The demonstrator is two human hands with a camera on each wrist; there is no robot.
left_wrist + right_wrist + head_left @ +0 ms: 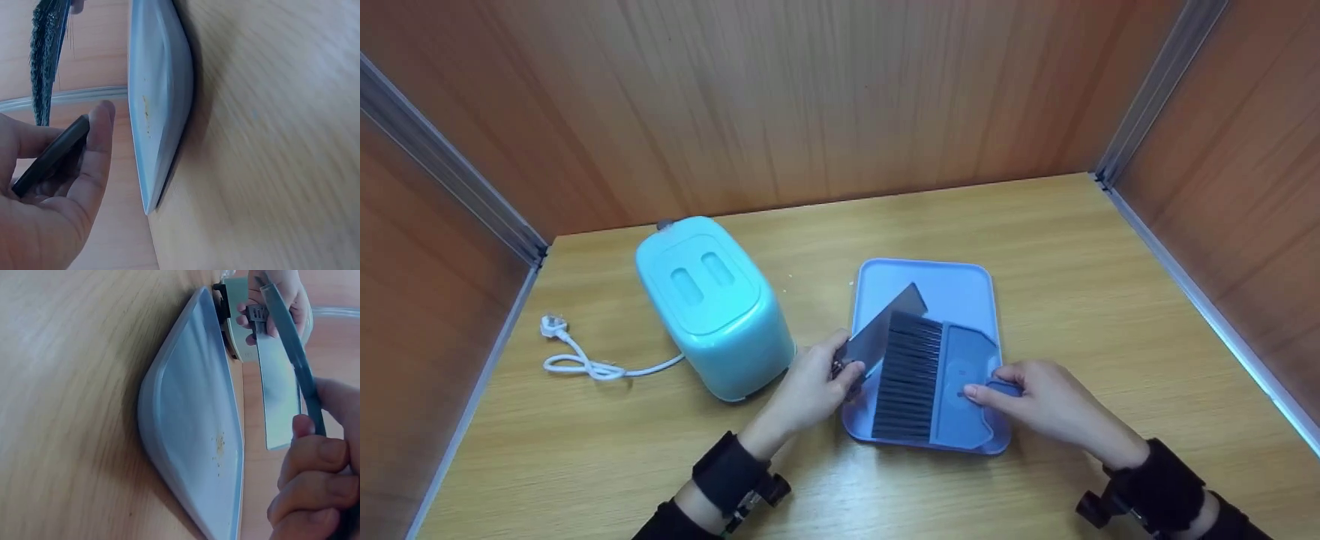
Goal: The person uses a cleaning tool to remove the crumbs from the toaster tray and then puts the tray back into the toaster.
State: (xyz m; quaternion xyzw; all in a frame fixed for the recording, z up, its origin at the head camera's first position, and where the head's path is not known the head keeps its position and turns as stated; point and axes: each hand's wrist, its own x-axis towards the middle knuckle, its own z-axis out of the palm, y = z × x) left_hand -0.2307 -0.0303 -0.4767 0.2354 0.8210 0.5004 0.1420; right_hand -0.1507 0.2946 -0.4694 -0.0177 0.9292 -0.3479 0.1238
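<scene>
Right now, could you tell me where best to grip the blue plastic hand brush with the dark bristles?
Grip the blue plastic hand brush by its rounded handle end, coming from the right, as the right hand does. Its dark bristles point left over the light blue tray, where the left hand holds a dark flat plate.

The head camera looks steeply down on the counter (1035, 247) from above. Both wrist cameras sit low and close (rolled sideways), facing the blue tray (154, 112) from opposite sides; all three views share it.
</scene>
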